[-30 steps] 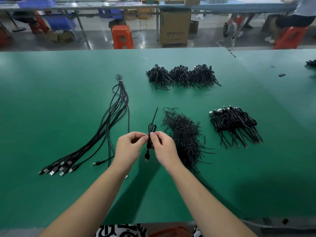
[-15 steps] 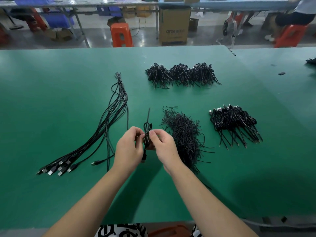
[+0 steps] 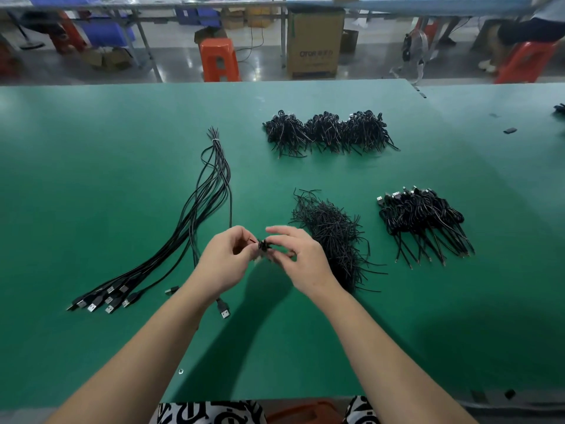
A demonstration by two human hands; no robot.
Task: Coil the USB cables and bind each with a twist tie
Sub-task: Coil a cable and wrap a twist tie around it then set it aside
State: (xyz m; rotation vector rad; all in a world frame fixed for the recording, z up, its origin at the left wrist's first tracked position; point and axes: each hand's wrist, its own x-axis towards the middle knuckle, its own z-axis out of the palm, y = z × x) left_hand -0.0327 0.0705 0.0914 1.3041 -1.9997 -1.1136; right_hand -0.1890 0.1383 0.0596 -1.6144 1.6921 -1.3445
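Frankly, motion blur smears the small coiled black USB cable [image 3: 263, 246] I hold above the green desk [image 3: 91, 179]. Left hand [image 3: 223, 264] fingers pinch it; right hand [image 3: 301, 258] fingers, half-curled, grasp its three-o'clock side.

We have a single head-worn, wide-angle view, looking forward and down over the green table [image 3: 91, 209]. Both forearms enter from 6 o'clock, close under the lens, and meet near the centre. The table's far edge runs across toward 12 o'clock, with the workshop floor beyond. No second view shares the scene.
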